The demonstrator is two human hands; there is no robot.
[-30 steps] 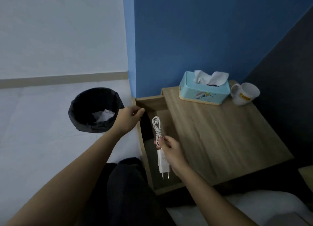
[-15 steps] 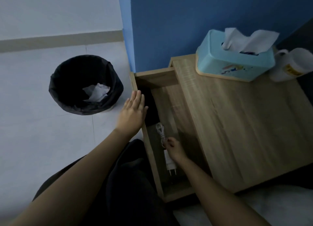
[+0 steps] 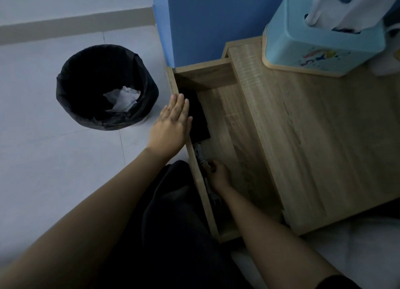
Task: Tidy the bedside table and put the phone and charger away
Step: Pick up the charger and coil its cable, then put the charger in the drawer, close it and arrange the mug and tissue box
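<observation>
**Charger laid along the drawer's front wall, next to the phone**

The fingers (image 3: pixel 210 167) of the right hand (image 3: pixel 217 175) are curled in and closed on the coiled white cable of the charger (image 3: pixel 200 156), low inside the open drawer (image 3: pixel 211 219). The charger runs lengthwise against the drawer's front wall, in the half nearer the person. Its plug end sits in shadow by the wrist and is hard to make out. Laying it along the wall probably keeps the loose coil from sprawling over the drawer floor.

The phone (image 3: pixel 200 120), a dark slab, lies flat against the same front wall toward the far corner. It is just beyond the end of the cable; whether the two touch I cannot tell. So both of the task's things are in one line at the drawer's front.

The left hand (image 3: pixel 172 126) holds nothing. Its fingers (image 3: pixel 178 103) are straight and pressed together, flat against the top edge of the front wall beside the phone. That looks like steadying the drawer, or getting ready to push it shut once the right hand lets go.

Further out, on the bedside table (image 3: pixel 324 148), a tissue box (image 3: pixel 320 48) stands at the back edge, with a mug (image 3: pixel 387 66) mostly cut off at the back right corner. On the floor beyond the drawer front stands a bin (image 3: pixel 108 122) holding a crumpled tissue (image 3: pixel 122 99).
</observation>
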